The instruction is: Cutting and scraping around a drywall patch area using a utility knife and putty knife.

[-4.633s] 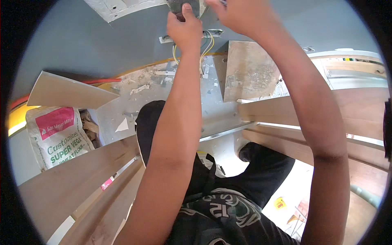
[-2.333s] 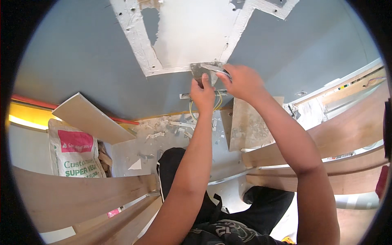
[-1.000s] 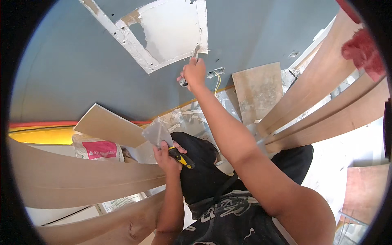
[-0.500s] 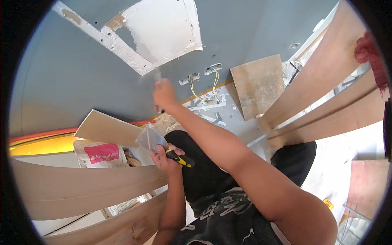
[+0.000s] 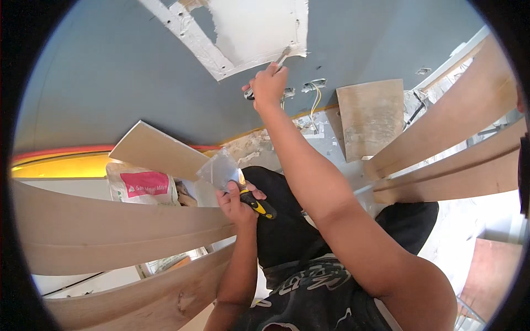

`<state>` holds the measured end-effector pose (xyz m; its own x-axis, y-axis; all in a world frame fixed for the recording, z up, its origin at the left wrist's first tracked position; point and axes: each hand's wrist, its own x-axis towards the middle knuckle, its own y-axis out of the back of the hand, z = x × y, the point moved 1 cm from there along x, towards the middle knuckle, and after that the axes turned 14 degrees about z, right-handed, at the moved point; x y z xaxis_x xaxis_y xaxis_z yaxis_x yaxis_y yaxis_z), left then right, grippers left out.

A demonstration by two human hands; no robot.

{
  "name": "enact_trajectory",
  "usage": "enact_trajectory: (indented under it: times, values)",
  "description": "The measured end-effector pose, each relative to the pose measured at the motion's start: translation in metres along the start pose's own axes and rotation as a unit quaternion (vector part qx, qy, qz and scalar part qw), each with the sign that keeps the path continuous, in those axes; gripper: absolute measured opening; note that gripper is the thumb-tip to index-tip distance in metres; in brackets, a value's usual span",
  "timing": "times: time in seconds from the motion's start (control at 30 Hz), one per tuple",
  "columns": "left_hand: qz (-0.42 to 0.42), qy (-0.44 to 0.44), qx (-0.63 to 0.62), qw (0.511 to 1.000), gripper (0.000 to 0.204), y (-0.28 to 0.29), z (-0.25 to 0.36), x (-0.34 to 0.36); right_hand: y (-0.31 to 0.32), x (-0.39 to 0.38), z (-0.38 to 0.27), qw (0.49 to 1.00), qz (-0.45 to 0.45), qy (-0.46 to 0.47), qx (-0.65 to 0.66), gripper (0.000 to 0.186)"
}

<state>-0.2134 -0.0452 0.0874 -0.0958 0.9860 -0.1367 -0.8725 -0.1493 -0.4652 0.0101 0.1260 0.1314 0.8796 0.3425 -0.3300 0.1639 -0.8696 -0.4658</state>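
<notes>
- Head view: the right hand [image 5: 270, 88] is closed around a narrow-bladed scraper [image 5: 283, 57], reaching up to the grey wall [image 5: 138, 83].
- The scraper's tip is at the white patch [image 5: 256, 36], close to its lower right corner; whether it presses in, I cannot tell.
- The left hand [image 5: 238, 205], lower and near the body, is curled around a wide putty knife [image 5: 218, 170], its broad blade up and to the left, its yellow-and-black handle pointing down to the right.
- Yellow and white wires [image 5: 316, 99] hang from a wall opening right of the right hand.
- A stained board [image 5: 371, 118] leans by the wall beyond them.
- On the left, a pale board [image 5: 165, 151] tilts behind a white sack [image 5: 118, 185] with a pink panel.
- Wooden planks [image 5: 121, 231] run along both sides.
</notes>
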Motion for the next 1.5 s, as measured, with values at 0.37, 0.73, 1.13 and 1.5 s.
enact_trajectory:
  times: [0.37, 0.73, 1.13, 1.5]
  values:
    - [-0.044, -0.016, -0.023, 0.999, 0.02, 0.002, -0.007, 0.014, 0.041, -0.036, 0.058, 0.949, -0.213, 0.043, -0.229, 0.032]
    - [-0.039, -0.026, 0.008, 0.999, 0.02, -0.018, -0.009, 0.003, 0.359, 0.043, 0.012, 0.696, -0.22, 0.339, -0.593, 0.03]
    - [0.116, 0.131, -0.115, 0.978, 0.027, -0.073, 0.038, 0.02, 0.448, 0.011, -0.004, 0.831, -0.168, 0.184, -0.498, 0.024]
    - [0.227, 0.142, -0.105, 0.958, 0.023, -0.052, -0.08, 0.142, 0.229, -0.016, -0.064, 0.688, -0.254, 0.481, -0.48, 0.024]
